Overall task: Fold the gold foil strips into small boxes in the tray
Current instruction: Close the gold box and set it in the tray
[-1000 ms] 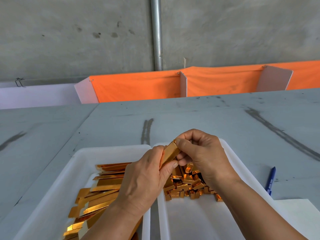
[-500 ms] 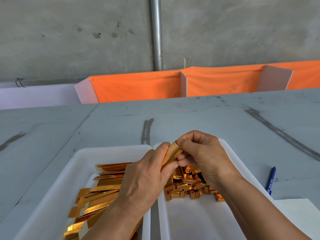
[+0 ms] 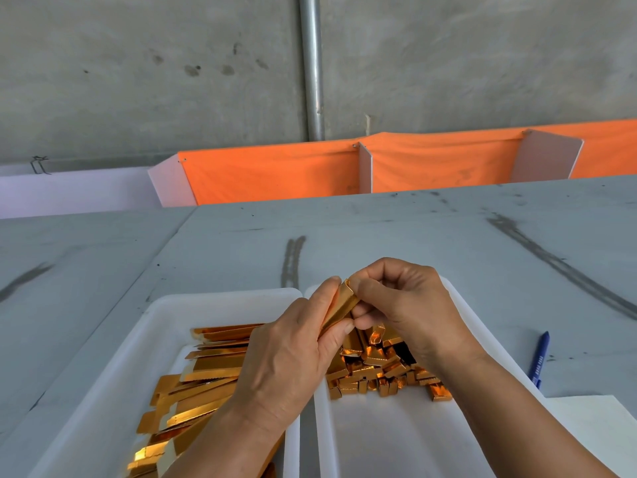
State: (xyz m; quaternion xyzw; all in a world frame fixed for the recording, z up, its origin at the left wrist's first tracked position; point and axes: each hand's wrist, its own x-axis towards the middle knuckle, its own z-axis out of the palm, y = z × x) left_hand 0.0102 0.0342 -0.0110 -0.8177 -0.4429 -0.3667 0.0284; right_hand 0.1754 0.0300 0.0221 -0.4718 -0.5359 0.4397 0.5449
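— Fingers first: what are they doing?
— Both hands are curled on one gold foil strip. The left hand pinches its lower part between thumb and forefinger. The right hand pinches its top end. The strip is held up, tilted, above the inner edges of two white trays.
— What lies below?
— The left tray holds flat strips, partly hidden by the left wrist. The right tray holds a heap of small folded boxes, and the right hand covers the heap's far side.
— And around them?
— The trays sit just beside each other on a grey table. A blue pen lies to the right of the right tray, near a white sheet. Orange cloth hangs beyond the table's far edge.
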